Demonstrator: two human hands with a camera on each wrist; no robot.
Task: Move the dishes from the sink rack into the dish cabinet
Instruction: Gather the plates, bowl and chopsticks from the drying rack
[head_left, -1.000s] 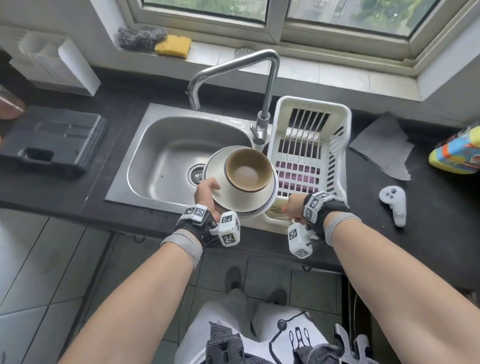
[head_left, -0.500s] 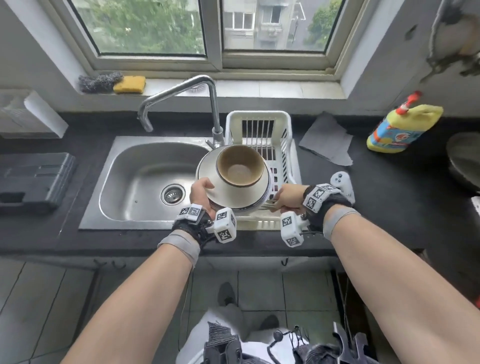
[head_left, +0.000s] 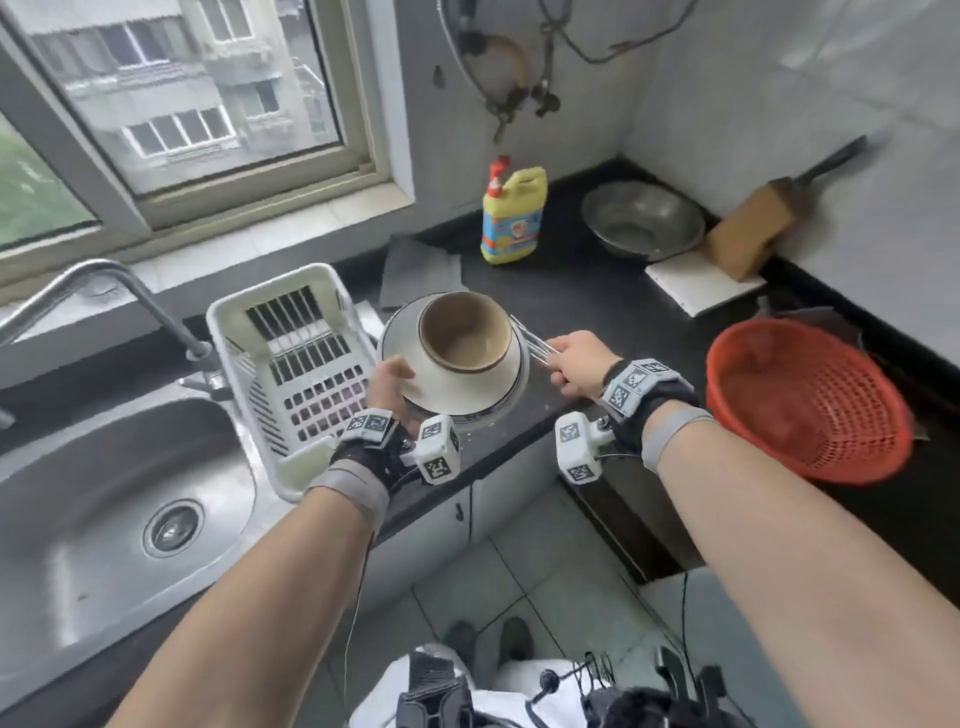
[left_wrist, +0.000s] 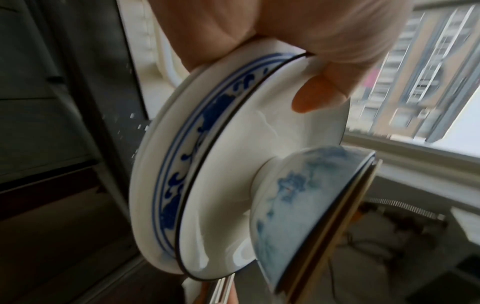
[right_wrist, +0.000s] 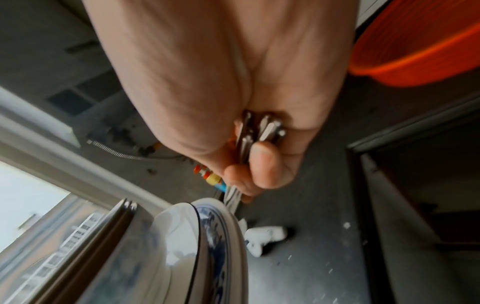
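Left hand (head_left: 388, 383) fingers grip plate stack (head_left: 457, 387) rim over counter edge; right hand (head_left: 576, 364) clenches chopsticks (head_left: 535, 345).

Both bare forearms reach forward from the lower edge of the head view, each wrist wrapped in a grey band and a black strap carrying white marker cubes. The left hand (head_left: 390, 382) is held palm-up and slightly tilted, its thumb pressed on the upper rim of the stacked dishes (head_left: 457, 358) while the fingers (left_wrist: 319, 96) curl beneath and around the edge, gripping the stack from its left side. The right hand (head_left: 576, 364) is level with the left, just beside the stack, closed into a fist around a bundle of metal chopsticks (right_wrist: 259, 131), thumb folded over them, knuckles turned upward.
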